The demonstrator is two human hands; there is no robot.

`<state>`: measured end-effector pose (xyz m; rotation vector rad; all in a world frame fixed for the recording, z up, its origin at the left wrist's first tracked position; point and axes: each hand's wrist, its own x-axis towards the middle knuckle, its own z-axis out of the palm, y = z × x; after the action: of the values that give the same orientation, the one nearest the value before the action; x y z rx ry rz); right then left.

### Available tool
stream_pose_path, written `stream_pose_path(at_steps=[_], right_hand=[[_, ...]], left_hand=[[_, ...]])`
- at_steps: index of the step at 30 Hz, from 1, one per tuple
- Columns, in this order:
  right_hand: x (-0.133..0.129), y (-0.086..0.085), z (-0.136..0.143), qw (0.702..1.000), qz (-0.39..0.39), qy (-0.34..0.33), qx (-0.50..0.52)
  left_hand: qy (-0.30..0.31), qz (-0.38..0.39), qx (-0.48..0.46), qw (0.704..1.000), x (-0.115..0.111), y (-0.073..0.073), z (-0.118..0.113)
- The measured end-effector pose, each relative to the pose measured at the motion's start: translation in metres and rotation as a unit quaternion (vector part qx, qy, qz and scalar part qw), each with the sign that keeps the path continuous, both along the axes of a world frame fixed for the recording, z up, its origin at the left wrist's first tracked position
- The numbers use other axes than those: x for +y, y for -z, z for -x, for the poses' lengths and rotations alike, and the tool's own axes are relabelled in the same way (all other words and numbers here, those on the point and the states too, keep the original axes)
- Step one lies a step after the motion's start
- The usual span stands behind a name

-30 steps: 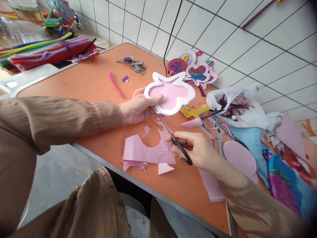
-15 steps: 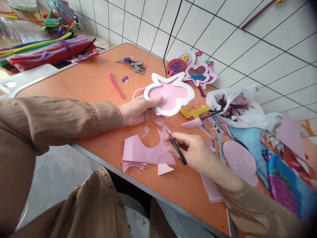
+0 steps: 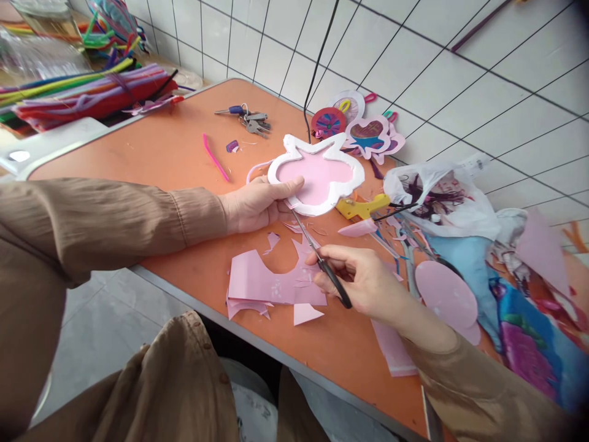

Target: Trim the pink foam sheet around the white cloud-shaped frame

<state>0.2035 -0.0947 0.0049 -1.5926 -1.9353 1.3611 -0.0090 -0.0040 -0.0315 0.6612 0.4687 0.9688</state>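
Note:
My left hand (image 3: 260, 202) pinches a butterfly-like cutout (image 3: 317, 181) at its lower left, thumb on top. The cutout has a pink face inside a raised white border. In my right hand (image 3: 356, 276) is a pair of scissors (image 3: 317, 252) with black handles. Its blades point up and left, their tips at the cutout's lower edge by my left fingers. Whether the blades are parted I cannot make out. Pink paper scraps (image 3: 276, 279) lie on the table under both hands, one with a curved piece cut away.
On the orange table (image 3: 161, 147) lie keys (image 3: 253, 120), a pink stick (image 3: 216, 158), a yellow glue gun (image 3: 361, 207) and finished-looking decorations (image 3: 368, 135). A white plastic bag (image 3: 442, 196) and pink ovals (image 3: 446, 291) sit right. Pipe cleaners (image 3: 92, 92) fill the left back.
The cutout has tilted or shifted very slightly to the right in my left hand. My right hand with the scissors has moved a little to the right.

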Motion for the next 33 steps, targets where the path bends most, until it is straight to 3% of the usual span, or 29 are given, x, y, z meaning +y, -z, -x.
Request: stream_pose_path(at_steps=[33], right_hand=[[-0.0013,0.0015,0.0044,1.000,0.016,0.024,0.009]], left_hand=[[0.009,0.019,0.010,1.000,-0.0030,0.0007,-0.0003]])
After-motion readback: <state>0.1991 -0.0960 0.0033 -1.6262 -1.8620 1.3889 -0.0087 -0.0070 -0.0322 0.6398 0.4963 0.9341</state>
